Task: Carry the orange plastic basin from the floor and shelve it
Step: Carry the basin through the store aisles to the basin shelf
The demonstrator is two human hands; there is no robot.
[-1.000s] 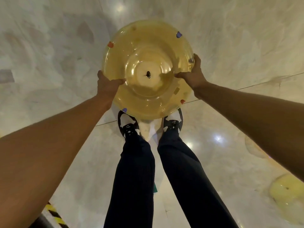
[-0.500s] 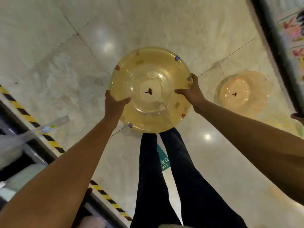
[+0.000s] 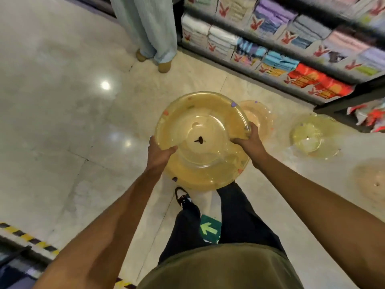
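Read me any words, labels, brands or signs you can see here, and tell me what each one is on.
No words or numbers can be read.
Green floor sticker: a pale green arrow only; no lettering shows.
Towel packs on the shelf: a red rabbit-head logo on each pack's label, any text too blurred to read.
Orange plastic basin held by the left hand and right hand: small coloured marks on the rim, no text.

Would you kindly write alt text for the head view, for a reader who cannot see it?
Both hands, left and right, hold an orange basin by its rim above a pale floor. More basins lie on the floor near a shelf of folded towels; another person's legs stand beyond.
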